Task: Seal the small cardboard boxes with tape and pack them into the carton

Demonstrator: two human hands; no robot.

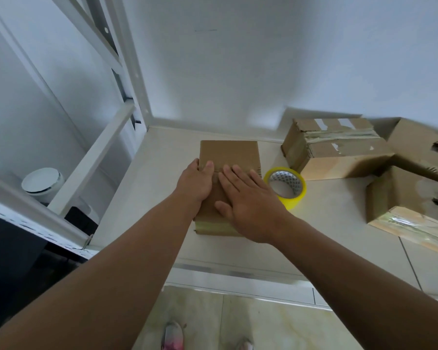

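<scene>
A small brown cardboard box (229, 154) lies flat on the white counter (334, 198), with a strip of clear tape showing on its near side. My left hand (195, 183) grips the box's left edge, thumb on top. My right hand (248, 200) lies flat on the lid with straight fingers, pressing it down. A roll of yellow tape (286, 186) stands just right of the box, touching my right hand's side. Three more cardboard boxes sit at the right: a taped one (336, 147), one behind it (420, 147) and a near one (412, 203).
A white wall rises behind the counter. A white metal shelf frame (91, 157) stands to the left, with a round white object (42, 183) below it. The counter's front edge runs near the bottom, and tiled floor and shoes show beneath.
</scene>
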